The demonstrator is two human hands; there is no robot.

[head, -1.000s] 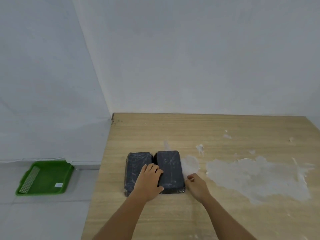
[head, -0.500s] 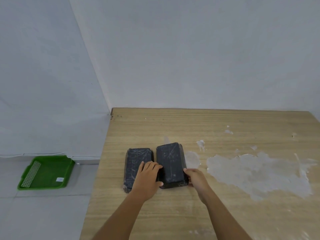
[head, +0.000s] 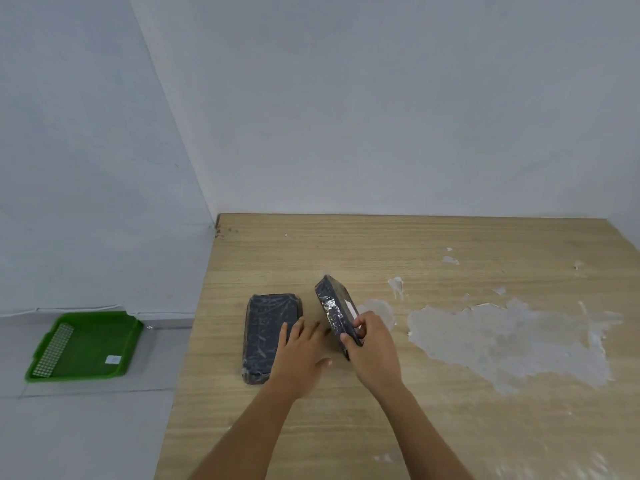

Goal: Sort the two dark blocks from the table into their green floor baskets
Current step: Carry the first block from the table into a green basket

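Observation:
Two dark wrapped blocks are on the wooden table point(head: 450, 427). The left block point(head: 266, 327) lies flat near the table's left edge. The right block point(head: 334, 310) is tipped up on its long edge, and my right hand point(head: 372, 348) grips its near end. My left hand point(head: 299, 355) hovers flat with fingers spread between the two blocks, overlapping the left block's right side and holding nothing. A green basket point(head: 86, 344) lies on the floor to the left, below the table.
Pale patches of peeled surface point(head: 502, 341) mark the table to the right of the blocks. White walls meet in a corner behind the table's far left end. Grey floor tiles surround the basket.
My right hand has taken the right block and tilted it up on its edge, away from the left block. My left hand has come off the blocks and spread open.

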